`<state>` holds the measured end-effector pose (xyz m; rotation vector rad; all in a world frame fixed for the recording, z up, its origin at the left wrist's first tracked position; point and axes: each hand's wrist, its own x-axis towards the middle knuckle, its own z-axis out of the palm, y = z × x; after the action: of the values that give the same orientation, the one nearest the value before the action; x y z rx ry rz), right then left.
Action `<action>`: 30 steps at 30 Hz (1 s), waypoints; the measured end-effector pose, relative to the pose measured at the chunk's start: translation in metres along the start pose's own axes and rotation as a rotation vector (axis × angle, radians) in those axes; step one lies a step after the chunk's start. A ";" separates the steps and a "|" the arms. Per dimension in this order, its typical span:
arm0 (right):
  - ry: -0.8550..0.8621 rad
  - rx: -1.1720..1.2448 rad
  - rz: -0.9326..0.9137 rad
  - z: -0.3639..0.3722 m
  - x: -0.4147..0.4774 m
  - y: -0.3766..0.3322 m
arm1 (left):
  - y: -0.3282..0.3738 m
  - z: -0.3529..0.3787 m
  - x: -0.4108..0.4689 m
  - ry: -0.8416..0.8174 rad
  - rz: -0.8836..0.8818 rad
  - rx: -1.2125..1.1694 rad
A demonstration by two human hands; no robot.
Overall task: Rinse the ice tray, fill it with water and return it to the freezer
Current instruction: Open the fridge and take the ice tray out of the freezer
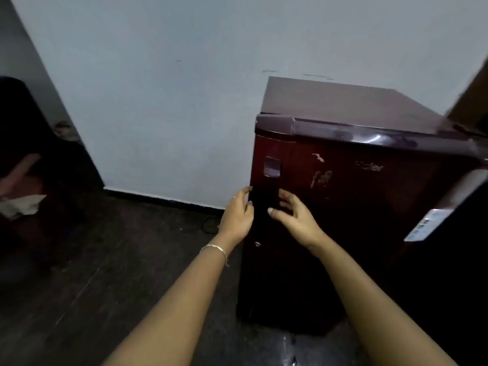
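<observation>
A dark maroon single-door fridge (356, 196) stands against the pale wall, its door closed. My left hand (237, 215) is at the door's left edge, below the recessed handle (272, 167), with its fingertips touching that edge. My right hand (295, 215) hovers in front of the door beside it, fingers loosely spread and holding nothing. The ice tray is not in view.
The floor (105, 273) is dark wood, with a wet shiny patch (287, 347) at the fridge's base. A dark piece of furniture (39, 154) with crumpled paper on it stands at the left. A dark appliance (454, 233) with a label sits to the fridge's right.
</observation>
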<state>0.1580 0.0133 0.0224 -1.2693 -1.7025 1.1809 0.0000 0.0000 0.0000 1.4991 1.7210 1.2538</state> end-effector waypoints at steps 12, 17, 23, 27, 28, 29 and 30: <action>0.004 0.285 0.129 0.003 0.047 -0.026 | 0.025 -0.026 0.050 -0.065 0.044 0.075; 0.010 0.320 0.156 0.009 0.055 -0.031 | 0.036 -0.027 0.076 -0.092 0.013 -0.010; 0.237 0.413 0.232 0.032 0.062 -0.042 | 0.030 -0.039 0.101 -0.216 0.025 -0.042; 0.369 0.389 0.256 0.046 0.061 -0.043 | 0.027 -0.050 0.111 -0.329 0.060 -0.076; 0.402 0.390 0.258 0.050 0.061 -0.043 | 0.026 -0.052 0.113 -0.353 0.061 -0.087; 0.431 0.395 0.258 0.053 0.062 -0.044 | 0.026 -0.053 0.114 -0.376 0.063 -0.098; 0.457 0.398 0.258 0.056 0.062 -0.045 | 0.024 -0.054 0.114 -0.401 0.066 -0.106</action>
<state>0.0758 0.0534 0.0462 -1.3946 -0.9423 1.1859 -0.0623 0.0918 0.0647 1.6239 1.3347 0.9763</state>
